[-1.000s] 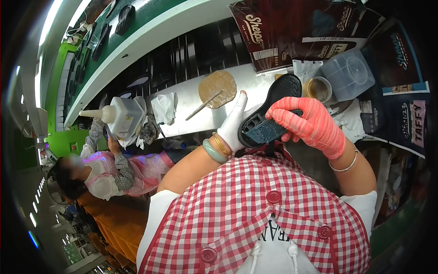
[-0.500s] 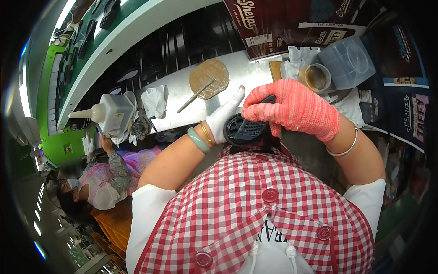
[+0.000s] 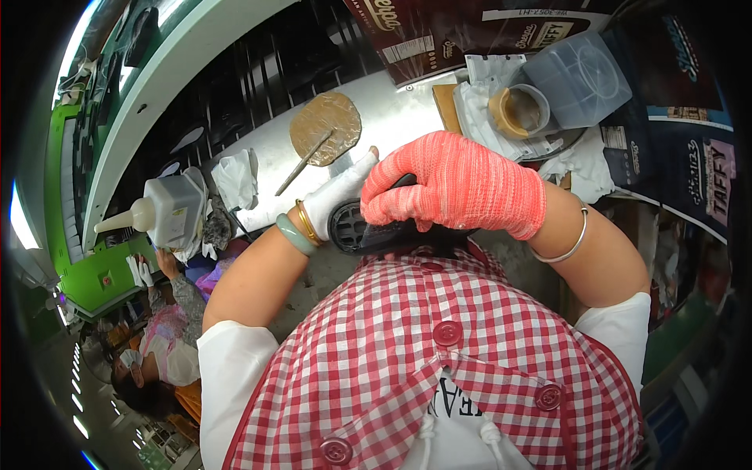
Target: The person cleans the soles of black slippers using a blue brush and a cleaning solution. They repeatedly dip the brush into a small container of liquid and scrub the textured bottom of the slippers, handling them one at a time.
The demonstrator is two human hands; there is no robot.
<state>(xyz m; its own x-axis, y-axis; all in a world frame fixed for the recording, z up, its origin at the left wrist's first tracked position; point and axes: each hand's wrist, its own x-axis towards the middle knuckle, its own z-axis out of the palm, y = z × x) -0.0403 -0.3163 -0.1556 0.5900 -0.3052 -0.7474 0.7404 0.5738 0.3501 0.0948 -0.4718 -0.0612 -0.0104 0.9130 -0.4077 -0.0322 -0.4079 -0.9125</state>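
Note:
Close to my apron, a black shoe sole lies between my two hands, its rounded end with a ribbed grid facing up. My left hand, in a white glove with a bare thumb tip, grips that end from the far side. My right hand, in a coral knit glove, curls over the other part with its fingers closed on it. Much of the sole is hidden behind the coral glove. Beyond my left hand, a thin stick rests on a round brown plastic-wrapped pad.
A white bottle with a long nozzle stands at left beside crumpled white cloth. At right are a round cup with tan contents, a clear plastic tub and dark printed cardboard. Another person sits at far left.
The sole has tilted, so less of its upper face shows. My right hand has turned further over it. The whole view has shifted, moving the bench items leftward.

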